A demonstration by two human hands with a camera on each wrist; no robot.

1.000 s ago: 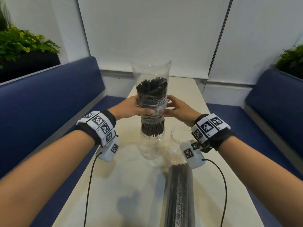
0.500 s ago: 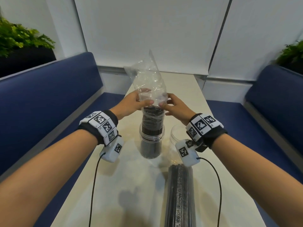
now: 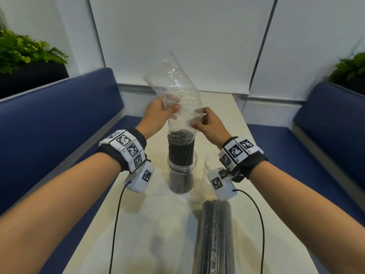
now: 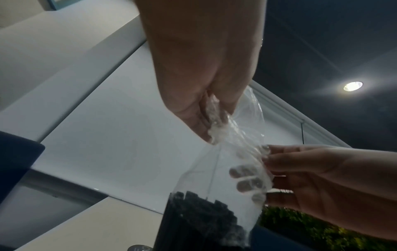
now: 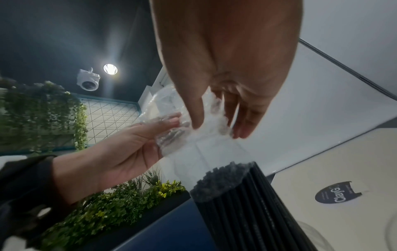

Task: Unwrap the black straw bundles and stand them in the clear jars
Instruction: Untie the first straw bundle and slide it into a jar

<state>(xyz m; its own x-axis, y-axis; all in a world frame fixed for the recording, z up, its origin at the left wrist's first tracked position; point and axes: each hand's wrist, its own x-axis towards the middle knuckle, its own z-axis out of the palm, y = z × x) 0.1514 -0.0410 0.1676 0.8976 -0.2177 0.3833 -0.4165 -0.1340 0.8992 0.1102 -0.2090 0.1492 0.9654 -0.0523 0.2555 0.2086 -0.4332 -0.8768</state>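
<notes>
A bundle of black straws [image 3: 180, 153] stands upright in a clear jar [image 3: 182, 172] at the table's middle. Above it rises a crinkled clear plastic wrapper [image 3: 173, 88], its lower edge still around the straw tops [image 5: 223, 180]. My left hand [image 3: 167, 107] pinches the wrapper's left side [image 4: 217, 127]. My right hand [image 3: 197, 119] pinches its right side [image 5: 214, 117]. A second clear jar [image 3: 212, 164] stands empty just right of the first, partly hidden by my right wrist. A second straw bundle [image 3: 215, 238], still wrapped, lies lengthwise near the table's front edge.
The cream table [image 3: 150, 224] is narrow, with blue bench seats on the left [image 3: 49, 125] and right [image 3: 325, 125]. Planters with green foliage sit behind both benches. Cables hang from both wrist cameras over the table. A round dark sticker [image 5: 337, 193] lies on the tabletop.
The straws have dropped down into the jar. Both hands have lifted the plastic wrapper upward, so it now sits almost wholly above the straw tops.
</notes>
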